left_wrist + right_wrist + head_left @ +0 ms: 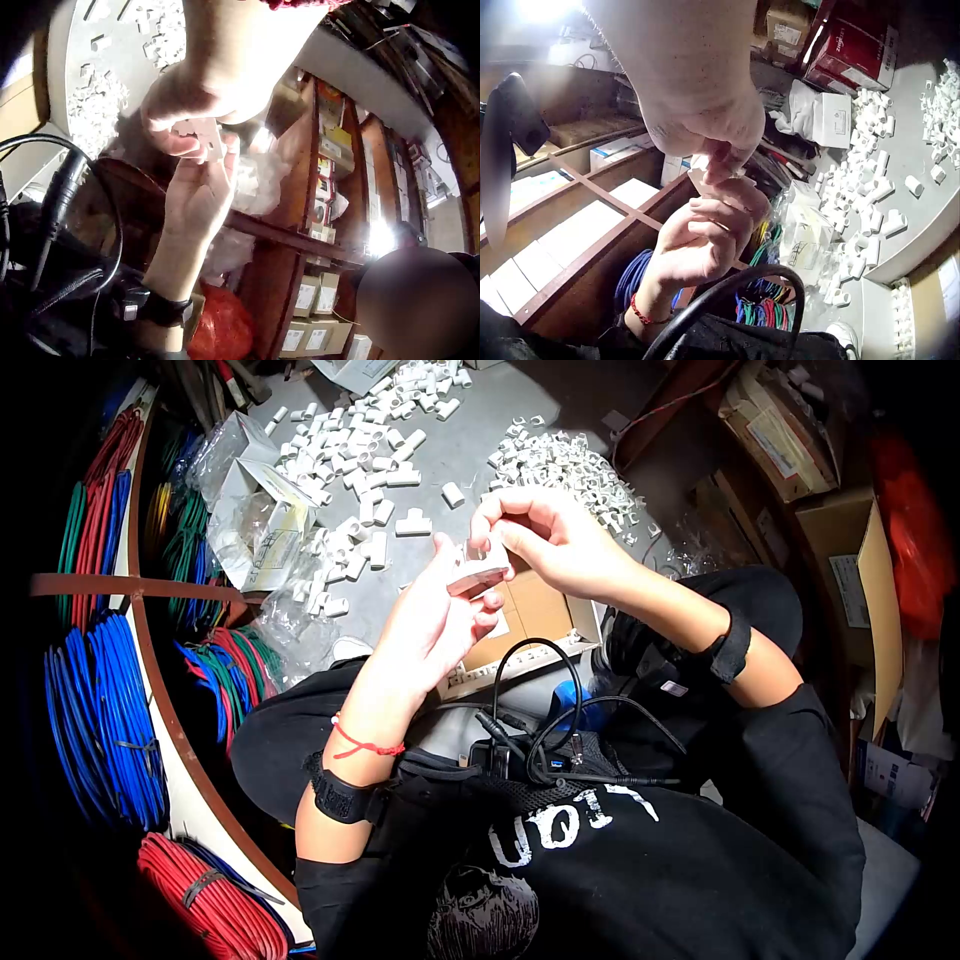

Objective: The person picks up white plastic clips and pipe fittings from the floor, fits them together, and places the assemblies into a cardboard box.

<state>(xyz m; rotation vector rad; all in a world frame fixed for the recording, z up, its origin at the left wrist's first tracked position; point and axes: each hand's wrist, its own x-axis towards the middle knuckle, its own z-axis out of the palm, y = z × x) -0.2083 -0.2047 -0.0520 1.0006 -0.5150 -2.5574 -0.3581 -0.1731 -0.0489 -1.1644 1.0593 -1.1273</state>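
Observation:
Between both hands, above an open cardboard box (536, 606), is a small white plastic piece (478, 573) with notches along one side, partly covered by fingers. The left hand (425, 622), palm turned up, grips it between thumb and fingers. My right hand (572, 550) pinches its upper side with thumb and index finger. The left wrist view shows the notched white piece (208, 136) between the left hand (184, 97) above and the right hand (196, 199) below. In the right wrist view, the right hand (705, 135) mostly hides it over the left hand's curled fingers (724, 217).
White pipe fittings (365, 460) lie scattered on the grey floor, beside a heap of small white clips (565, 468). Coiled cables (105, 720) fill shelves at left. Black cables (540, 745) loop over the person's lap. Cartons (780, 430) stand at right.

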